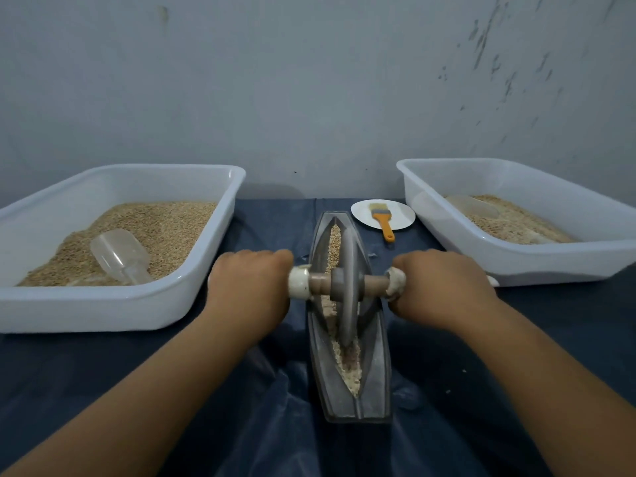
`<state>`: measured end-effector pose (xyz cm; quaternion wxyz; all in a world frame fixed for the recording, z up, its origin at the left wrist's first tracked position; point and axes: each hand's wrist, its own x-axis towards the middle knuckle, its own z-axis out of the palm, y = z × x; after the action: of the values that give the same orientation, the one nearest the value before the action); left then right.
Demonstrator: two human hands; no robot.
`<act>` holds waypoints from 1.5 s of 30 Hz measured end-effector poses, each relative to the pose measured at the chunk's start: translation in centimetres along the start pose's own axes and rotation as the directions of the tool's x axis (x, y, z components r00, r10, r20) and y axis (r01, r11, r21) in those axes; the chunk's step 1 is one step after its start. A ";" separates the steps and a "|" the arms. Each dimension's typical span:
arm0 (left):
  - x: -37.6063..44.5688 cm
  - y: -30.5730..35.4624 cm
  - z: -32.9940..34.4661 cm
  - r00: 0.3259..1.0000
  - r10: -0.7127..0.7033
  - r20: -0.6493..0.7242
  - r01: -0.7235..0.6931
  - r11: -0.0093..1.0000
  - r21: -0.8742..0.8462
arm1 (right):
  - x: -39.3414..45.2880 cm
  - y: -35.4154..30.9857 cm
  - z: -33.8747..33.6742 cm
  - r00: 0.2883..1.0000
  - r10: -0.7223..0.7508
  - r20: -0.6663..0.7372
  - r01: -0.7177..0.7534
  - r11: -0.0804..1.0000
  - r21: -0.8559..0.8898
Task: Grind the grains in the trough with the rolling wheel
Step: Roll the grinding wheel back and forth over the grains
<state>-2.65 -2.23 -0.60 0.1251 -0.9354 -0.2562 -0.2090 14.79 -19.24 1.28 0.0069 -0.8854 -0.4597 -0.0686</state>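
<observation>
The trough (349,339) is laid lengthwise at the table's (103,390) middle, grains (333,249) inside. The rolling wheel (347,287) is stood in it, its axle ends gripped by the curled left hand (249,287) and right hand (444,287).

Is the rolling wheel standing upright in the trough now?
Upright: the rolling wheel stands on edge in the trough, its axle level between both hands.

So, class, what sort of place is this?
Probably a makeshift grain-grinding workstation, not a kitchen: a trough with a rolling wheel on a dark cloth, flanked by white tubs of grain against a bare wall.
</observation>
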 end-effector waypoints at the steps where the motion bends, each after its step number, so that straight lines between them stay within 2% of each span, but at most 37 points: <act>1: 0.9 0.1 0.2 0.999 -0.022 0.041 0.022 1.000 0.011 | 0.9 -0.2 -0.2 1.000 0.007 0.020 -0.007 1.000 0.006; 3: 2.1 0.3 0.4 0.995 -0.030 0.097 0.031 0.999 -0.008 | 2.1 -0.4 -0.3 0.998 0.012 0.056 -0.013 1.000 0.019; 5: 1.5 0.2 0.1 0.996 -0.025 0.091 0.027 0.999 -0.027 | 1.7 -0.3 -0.5 0.998 0.001 0.065 -0.003 1.000 0.026; 7: -0.3 0.0 -0.3 1.000 0.012 0.018 -0.012 1.000 -0.016 | 0.0 0.0 -0.4 0.999 -0.024 0.046 0.024 1.000 0.006; 10: -2.5 -0.2 -0.7 0.976 0.125 -0.180 -0.135 0.990 -0.044 | -2.3 0.5 -0.1 0.999 -0.045 -0.020 0.044 0.999 -0.026; 11: -2.7 -0.3 -0.7 0.971 0.136 -0.195 -0.146 0.989 -0.037 | -2.5 0.6 0.0 0.999 -0.040 -0.030 0.039 0.999 -0.029; 14: -1.4 -0.2 0.1 0.987 0.104 -0.123 -0.107 0.994 -0.016 | -1.1 0.4 0.4 1.000 -0.009 -0.018 0.009 1.000 -0.012; 17: 1.7 -0.2 1.4 1.000 -0.006 -0.005 0.006 1.000 0.013 | 2.1 0.0 0.4 0.999 0.020 -0.049 -0.021 1.000 -0.017; 19: 2.9 -0.3 1.9 0.996 -0.053 0.070 0.054 0.998 -0.021 | 3.4 -0.5 0.3 0.996 0.017 -0.088 -0.021 0.999 -0.047; 21: 2.8 -0.4 2.1 0.993 -0.078 0.090 0.084 0.995 -0.058 | 3.8 -0.8 0.1 0.994 -0.003 -0.113 -0.004 0.998 -0.068; 23: 1.5 -0.5 1.7 0.997 -0.055 0.053 0.057 0.997 -0.044 | 2.4 -0.7 -0.1 0.995 -0.010 -0.095 0.002 0.997 -0.079; 27: -1.1 0.0 0.3 0.972 0.133 -0.194 -0.141 0.990 -0.026 | -1.3 0.4 0.3 1.000 -0.006 0.006 0.007 0.999 -0.042; 28: -1.2 0.0 0.0 0.963 0.164 -0.214 -0.170 0.985 -0.012 | -1.7 0.7 0.4 0.999 -0.008 0.035 0.009 1.000 -0.030; 31: -0.3 -0.1 0.2 0.977 0.153 -0.146 -0.152 0.988 0.016 | -0.8 1.0 1.0 0.999 -0.021 0.049 0.022 1.000 -0.020; 35: 3.6 -0.3 1.8 0.998 0.043 -0.034 -0.040 0.996 0.079 | 4.0 1.0 1.9 0.999 0.020 -0.026 -0.020 1.000 -0.006; 38: 6.0 -0.1 1.5 0.999 0.029 0.039 -0.032 0.996 0.080 | 6.4 1.0 1.9 0.998 0.052 0.029 -0.053 0.998 0.032; 42: 4.5 0.0 1.3 0.998 0.064 -0.008 -0.064 0.996 0.062 | 4.1 1.2 1.9 0.999 0.036 0.035 -0.037 0.999 0.016; 45: 1.6 -0.2 1.2 0.974 0.176 -0.143 -0.174 0.984 0.026 | 0.9 1.4 2.1 1.000 -0.019 0.002 0.019 0.999 -0.047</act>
<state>-1.11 -0.94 -0.89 0.1676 -0.9358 -0.1647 -0.2628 16.73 -19.14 -0.59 -0.0149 -0.8809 -0.4664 -0.0785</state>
